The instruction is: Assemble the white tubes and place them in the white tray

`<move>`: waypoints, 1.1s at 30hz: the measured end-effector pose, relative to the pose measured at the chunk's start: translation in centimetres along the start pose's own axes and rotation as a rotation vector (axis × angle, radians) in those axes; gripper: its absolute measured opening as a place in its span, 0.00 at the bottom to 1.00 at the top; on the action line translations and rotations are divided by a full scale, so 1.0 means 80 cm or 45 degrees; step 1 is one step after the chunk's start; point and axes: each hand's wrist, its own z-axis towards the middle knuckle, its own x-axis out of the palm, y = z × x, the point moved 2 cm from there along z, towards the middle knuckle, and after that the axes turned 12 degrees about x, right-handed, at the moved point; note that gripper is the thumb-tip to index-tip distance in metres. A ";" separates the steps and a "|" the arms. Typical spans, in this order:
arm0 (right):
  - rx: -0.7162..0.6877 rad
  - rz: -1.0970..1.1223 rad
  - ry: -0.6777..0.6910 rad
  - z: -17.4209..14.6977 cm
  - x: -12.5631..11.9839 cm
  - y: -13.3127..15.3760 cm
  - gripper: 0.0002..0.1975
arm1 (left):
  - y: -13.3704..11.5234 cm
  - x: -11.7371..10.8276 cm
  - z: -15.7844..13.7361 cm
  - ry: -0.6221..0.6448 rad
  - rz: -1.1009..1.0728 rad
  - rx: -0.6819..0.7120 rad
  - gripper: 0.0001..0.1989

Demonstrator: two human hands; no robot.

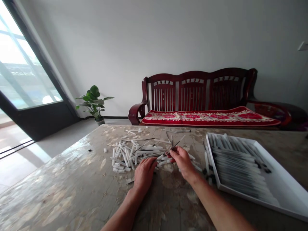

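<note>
My left hand [144, 172] is closed near the front of the pile, its fingers curled round a slim pen part that is mostly hidden. Just to its right, my right hand [182, 161] pinches a thin dark rod [175, 145] that looks like a pen refill, pointing up and away. The two hands are close together, their fingertips a short way apart. Around and beyond them spreads a loose pile of white pen parts [126, 154], tubes and short caps, with several dark thin rods lying across it. Details between the fingers are too small to make out.
To the right stands a shallow white box [286, 205] holding many pale pens with dark ends. More pens [207, 160] lie along its left side. Everything rests on a patterned table [79, 192]. Behind are a wooden bench [192, 77], a potted plant [93, 101] and a glass door [31, 64].
</note>
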 end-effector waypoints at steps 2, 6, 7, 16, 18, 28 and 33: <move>0.004 0.028 0.010 -0.004 0.007 0.000 0.17 | 0.000 0.001 0.001 -0.013 -0.034 0.010 0.14; 0.021 0.029 0.012 -0.008 0.016 -0.004 0.17 | -0.001 0.001 0.002 -0.014 -0.068 0.032 0.13; 0.021 0.041 0.005 -0.008 0.017 -0.005 0.18 | -0.001 0.001 0.002 -0.008 -0.073 0.031 0.13; -0.034 0.155 -0.067 -0.014 0.019 0.001 0.21 | 0.003 0.001 0.003 -0.028 -0.081 0.015 0.13; -0.047 0.166 -0.072 -0.015 0.020 0.000 0.20 | 0.001 0.001 0.003 -0.032 -0.107 0.033 0.12; -0.068 0.181 0.010 -0.019 0.028 -0.004 0.17 | -0.006 0.007 0.002 -0.079 -0.342 -0.061 0.11; -0.084 0.186 0.008 -0.023 0.034 -0.002 0.17 | -0.009 0.007 0.002 -0.096 -0.457 -0.022 0.11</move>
